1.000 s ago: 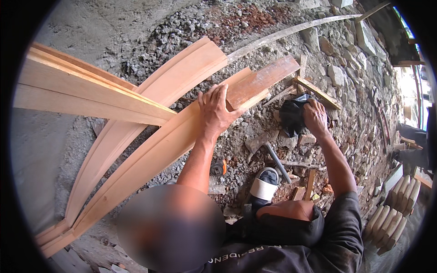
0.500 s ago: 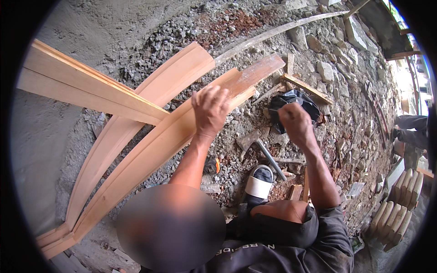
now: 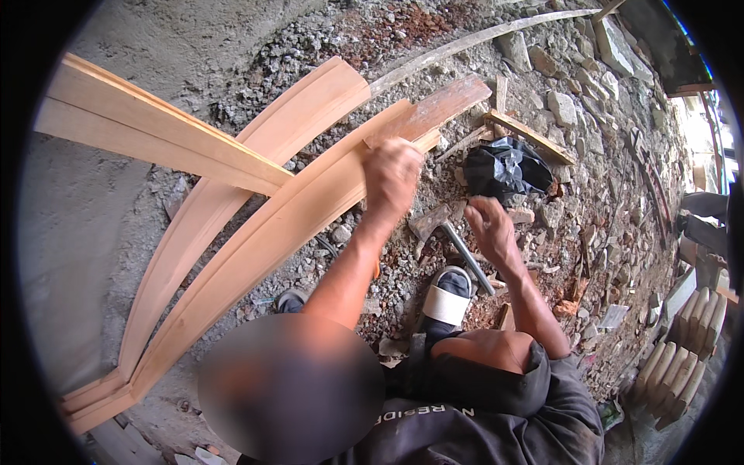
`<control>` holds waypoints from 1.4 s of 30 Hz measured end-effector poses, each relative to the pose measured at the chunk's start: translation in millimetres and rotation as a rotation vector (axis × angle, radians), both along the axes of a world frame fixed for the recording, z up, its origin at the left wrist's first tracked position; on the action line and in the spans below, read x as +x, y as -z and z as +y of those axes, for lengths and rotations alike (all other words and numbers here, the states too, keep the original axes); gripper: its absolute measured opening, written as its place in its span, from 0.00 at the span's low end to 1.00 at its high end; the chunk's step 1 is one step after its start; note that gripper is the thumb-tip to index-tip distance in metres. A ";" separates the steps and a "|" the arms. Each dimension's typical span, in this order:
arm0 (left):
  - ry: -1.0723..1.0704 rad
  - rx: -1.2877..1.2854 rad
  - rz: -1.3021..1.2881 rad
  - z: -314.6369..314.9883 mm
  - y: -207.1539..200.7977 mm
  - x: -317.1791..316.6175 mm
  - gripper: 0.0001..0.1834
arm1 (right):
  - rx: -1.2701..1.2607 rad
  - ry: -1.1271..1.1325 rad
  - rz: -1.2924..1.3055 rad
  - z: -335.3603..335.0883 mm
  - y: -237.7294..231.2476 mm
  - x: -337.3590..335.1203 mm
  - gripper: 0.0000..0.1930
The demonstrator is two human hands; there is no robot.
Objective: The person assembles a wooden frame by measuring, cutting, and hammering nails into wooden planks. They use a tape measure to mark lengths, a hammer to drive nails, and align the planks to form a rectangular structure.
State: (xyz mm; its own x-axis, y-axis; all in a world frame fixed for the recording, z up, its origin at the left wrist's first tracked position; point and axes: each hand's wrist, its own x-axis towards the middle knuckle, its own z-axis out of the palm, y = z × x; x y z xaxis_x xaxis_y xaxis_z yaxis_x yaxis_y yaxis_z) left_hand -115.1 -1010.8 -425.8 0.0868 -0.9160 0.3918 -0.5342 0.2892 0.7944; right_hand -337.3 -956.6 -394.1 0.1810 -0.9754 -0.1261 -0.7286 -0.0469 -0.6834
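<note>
My left hand (image 3: pixel 394 180) is over the near edge of a long planed wooden frame piece (image 3: pixel 256 236), beside a weathered board (image 3: pixel 442 107) lying on its far end. Its fingers are curled and slightly blurred; anything inside them is hidden. My right hand (image 3: pixel 491 225) is closed above the rubble, its fingertips pressed together. What it may hold is too small to make out. Just below a black plastic bag (image 3: pixel 508 168), it is closest to a hatchet-like tool (image 3: pixel 465 257) with a metal handle, which lies on the ground.
A second planed piece (image 3: pixel 194 232) runs along the far side, and another wooden length (image 3: pixel 163 132) crosses from the left. Stones and gravel cover the ground. A thin stick (image 3: pixel 531 138) lies by the bag. Ridged blocks (image 3: pixel 670 380) stand at lower right; another person's leg (image 3: pixel 704 221) shows at the right edge.
My left hand has moved right along the wooden piece, and its spread fingers have curled. My right hand has come down and left, away from the black bag.
</note>
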 end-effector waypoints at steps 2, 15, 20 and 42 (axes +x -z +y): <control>-0.231 0.305 0.261 -18.1 -5.3 22.5 0.11 | 0.060 0.050 0.171 38.1 42.4 -33.3 0.16; -0.187 0.386 0.463 -27.9 20.4 42.3 0.18 | 0.217 -0.013 0.415 84.0 81.2 -46.9 0.16; -0.109 0.352 0.367 -21.2 21.8 52.7 0.19 | 0.347 0.179 0.257 88.3 53.4 -32.3 0.16; -0.130 0.170 0.120 -21.4 28.7 36.2 0.15 | 0.255 0.011 0.040 23.7 -33.1 6.6 0.16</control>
